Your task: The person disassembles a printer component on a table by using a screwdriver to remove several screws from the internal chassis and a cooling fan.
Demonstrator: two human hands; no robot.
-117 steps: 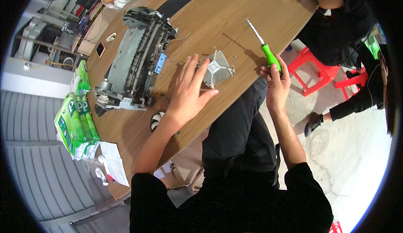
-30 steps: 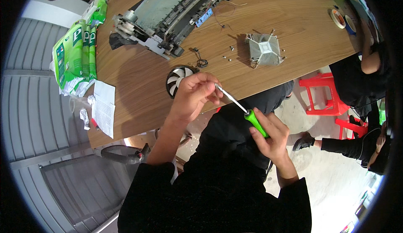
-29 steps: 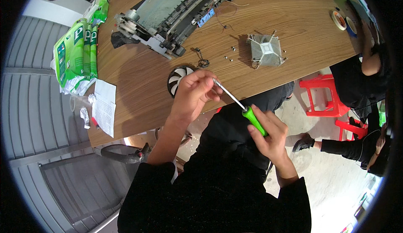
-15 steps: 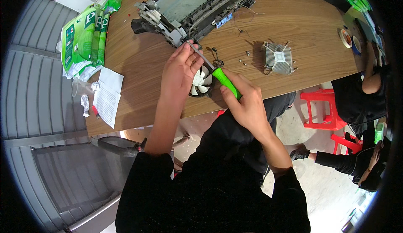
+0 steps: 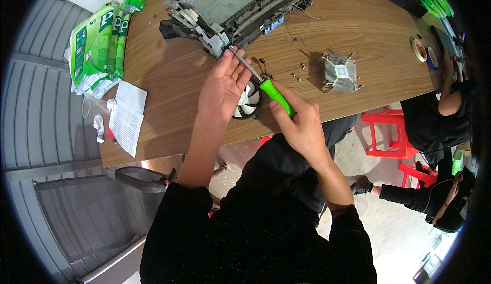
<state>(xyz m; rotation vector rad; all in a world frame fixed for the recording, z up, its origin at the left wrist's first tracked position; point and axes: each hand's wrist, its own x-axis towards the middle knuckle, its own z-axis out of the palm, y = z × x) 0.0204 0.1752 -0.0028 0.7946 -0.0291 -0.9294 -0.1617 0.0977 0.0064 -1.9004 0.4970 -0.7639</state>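
Observation:
My right hand (image 5: pixel 302 118) is wrapped round the green handle of a screwdriver (image 5: pixel 276 98). Its metal shaft slants up and left to the near corner of a grey and black machine unit (image 5: pixel 238 8), probably out of a printer. My left hand (image 5: pixel 221 87) is palm up beside the shaft, fingers stretched out and a little curved, close to the tip. Whether those fingertips touch the shaft or the unit is hard to see. Partly hidden behind my left hand lies a black fan with white blades (image 5: pixel 249 100), its dark cable (image 5: pixel 265 72) beyond it.
To the right stands a silver heatsink (image 5: pixel 340 73), with several small screws (image 5: pixel 299 74) beside it. Green packages (image 5: pixel 94 49), printed paper (image 5: pixel 125 130) and a clear cup (image 5: pixel 93 107) lie left. Tape rolls (image 5: pixel 420 50) sit far right, near another person's arm (image 5: pixel 451 92). Red stools (image 5: pixel 391 135) stand below.
The whole view has shifted slightly. My left fingers have spread and straightened a little beside the shaft; the screwdriver stays in my right hand with its tip at the unit's corner.

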